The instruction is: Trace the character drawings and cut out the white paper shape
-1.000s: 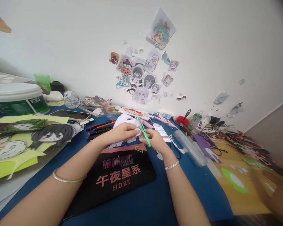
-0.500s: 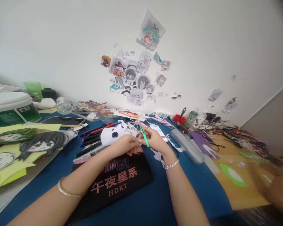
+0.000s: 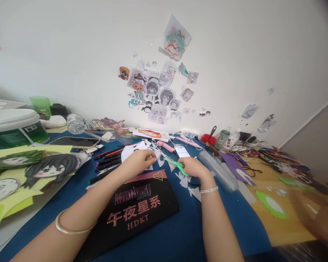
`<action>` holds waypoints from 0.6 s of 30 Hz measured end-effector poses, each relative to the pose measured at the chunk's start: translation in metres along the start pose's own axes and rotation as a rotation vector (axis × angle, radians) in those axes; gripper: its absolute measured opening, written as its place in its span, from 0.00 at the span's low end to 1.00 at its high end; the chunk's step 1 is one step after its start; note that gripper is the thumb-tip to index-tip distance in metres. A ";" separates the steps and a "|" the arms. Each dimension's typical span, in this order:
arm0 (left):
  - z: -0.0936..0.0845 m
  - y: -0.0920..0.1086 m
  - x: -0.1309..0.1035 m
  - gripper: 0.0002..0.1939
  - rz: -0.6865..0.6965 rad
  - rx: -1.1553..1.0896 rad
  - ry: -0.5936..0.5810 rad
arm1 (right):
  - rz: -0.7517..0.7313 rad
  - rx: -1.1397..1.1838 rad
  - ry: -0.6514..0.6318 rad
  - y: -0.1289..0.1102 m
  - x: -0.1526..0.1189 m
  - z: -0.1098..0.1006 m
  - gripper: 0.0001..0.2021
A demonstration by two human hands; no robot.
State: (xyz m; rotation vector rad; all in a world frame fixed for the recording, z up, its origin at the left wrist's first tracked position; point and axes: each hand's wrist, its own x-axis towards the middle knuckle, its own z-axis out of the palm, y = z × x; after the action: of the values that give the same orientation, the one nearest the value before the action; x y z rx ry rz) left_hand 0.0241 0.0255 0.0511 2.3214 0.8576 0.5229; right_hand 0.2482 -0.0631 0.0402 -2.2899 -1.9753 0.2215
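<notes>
1. My right hand (image 3: 194,168) is closed around the handles of a pair of green plastic scissors (image 3: 175,164), knuckles up, low over the blue tabletop (image 3: 180,233).
2. The scissors stick out from my right hand toward the left and lie nearly flat, their tips pointing at my left hand (image 3: 140,157).
3. My left hand is curled, its fingertips pinched together near a small white paper cut-out (image 3: 133,152); I cannot tell whether I truly hold the paper or only rest on it.
4. The scissor tips sit just beside the fingers of my left hand, in the short gap between the two hands; I cannot tell whether the blades are parted or together.
5. Right below that gap lies a black mat with pink lettering (image 3: 133,213), and a small heart outline (image 3: 158,176) lies on its upper right corner, near both hands and touched by neither.
6. To the left of my left hand a row of dark marker pens (image 3: 106,160) lies on the tabletop, well clear of the scissors.
7. To the right of my right hand lies a long clear plastic tube (image 3: 217,171), close to my wrist and its silver bracelet (image 3: 209,190).
8. White paper scraps (image 3: 183,180) lie on the blue tabletop just under my right hand.
9. Another person's arm (image 3: 321,222), blurred, shows at the far right edge, well apart from my hands.
</notes>
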 end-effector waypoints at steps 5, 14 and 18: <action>-0.008 0.002 -0.003 0.14 0.003 0.284 0.123 | 0.039 -0.054 0.066 0.001 0.000 -0.001 0.20; -0.020 -0.016 0.002 0.13 0.028 0.624 0.176 | 0.005 0.062 0.304 -0.027 0.008 0.006 0.20; -0.028 -0.027 0.003 0.12 0.081 0.649 0.295 | -0.081 0.363 0.399 -0.041 0.015 0.017 0.13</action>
State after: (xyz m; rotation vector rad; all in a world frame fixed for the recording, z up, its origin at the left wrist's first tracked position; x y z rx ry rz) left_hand -0.0006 0.0549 0.0546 2.9197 1.2145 0.7141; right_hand 0.2071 -0.0424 0.0298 -1.8534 -1.6647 0.0947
